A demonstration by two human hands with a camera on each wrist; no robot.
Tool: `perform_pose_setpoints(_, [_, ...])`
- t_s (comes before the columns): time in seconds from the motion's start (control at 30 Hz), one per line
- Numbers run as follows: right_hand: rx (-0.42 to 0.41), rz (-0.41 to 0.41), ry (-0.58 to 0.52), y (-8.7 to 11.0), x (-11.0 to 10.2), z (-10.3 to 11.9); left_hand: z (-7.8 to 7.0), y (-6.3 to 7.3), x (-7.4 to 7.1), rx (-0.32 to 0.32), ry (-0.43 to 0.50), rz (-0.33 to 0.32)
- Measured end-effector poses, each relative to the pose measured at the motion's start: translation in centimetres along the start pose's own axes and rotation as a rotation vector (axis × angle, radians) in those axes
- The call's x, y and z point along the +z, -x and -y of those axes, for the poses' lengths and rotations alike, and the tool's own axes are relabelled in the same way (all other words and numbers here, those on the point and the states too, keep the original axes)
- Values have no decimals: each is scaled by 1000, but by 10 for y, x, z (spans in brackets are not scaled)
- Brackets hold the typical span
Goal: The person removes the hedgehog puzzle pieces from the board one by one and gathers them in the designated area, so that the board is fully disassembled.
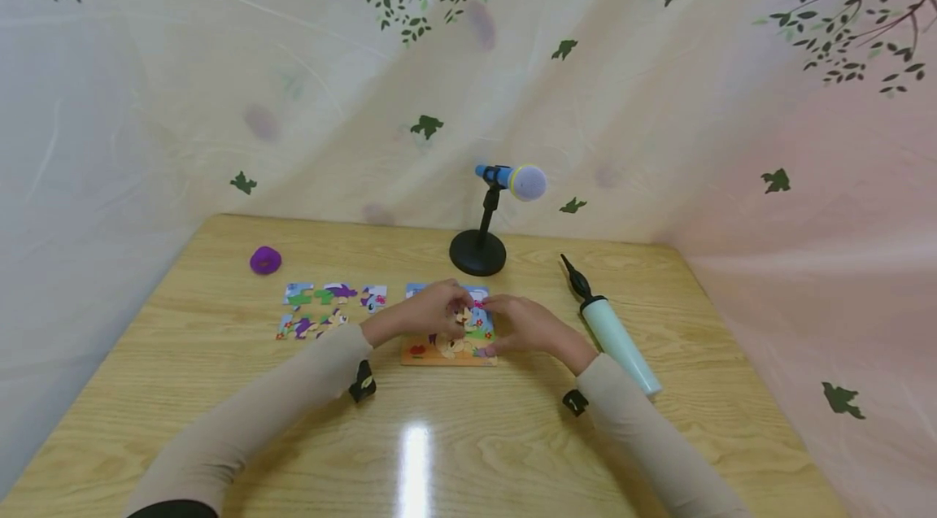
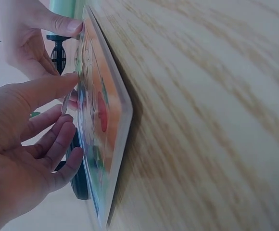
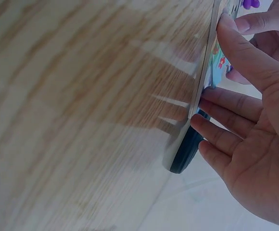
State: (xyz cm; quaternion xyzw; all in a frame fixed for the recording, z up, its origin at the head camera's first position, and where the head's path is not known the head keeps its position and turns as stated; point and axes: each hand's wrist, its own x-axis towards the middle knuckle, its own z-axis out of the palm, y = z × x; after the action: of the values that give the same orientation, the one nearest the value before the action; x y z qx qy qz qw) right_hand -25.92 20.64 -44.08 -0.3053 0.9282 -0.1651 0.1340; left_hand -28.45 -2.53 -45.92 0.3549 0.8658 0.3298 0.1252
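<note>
A jigsaw puzzle board with a colourful cartoon picture and an orange lower part lies on the table in front of me. Over its upper middle, my left hand pinches a thin puzzle piece between thumb and fingertips, edge-on in the left wrist view. My right hand rests at the board's right side. In the right wrist view its thumb lies on the board's rim and its fairly straight fingers touch the edge further along. Left of the board lie several loose puzzle pieces, partly behind my left forearm.
Behind the board a toy microphone stands on a black round base. A pale green hand pump with a black nozzle lies to the right. A purple ring-shaped thing is at the back left. A patterned curtain hangs behind the table.
</note>
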Motion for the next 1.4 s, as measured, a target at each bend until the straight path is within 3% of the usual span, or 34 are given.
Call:
perform_pose_setpoints(0.83, [8, 7, -7, 1, 2, 0, 0, 1, 5, -6, -56, -8])
perform_pose_setpoints(1.27, [-3, 4, 9, 0, 2, 0, -1, 3, 5, -44, -103, -54])
perform_pose_setpoints(1.4, [12, 16, 14, 0, 1, 1, 1, 3, 5, -26, -120, -80])
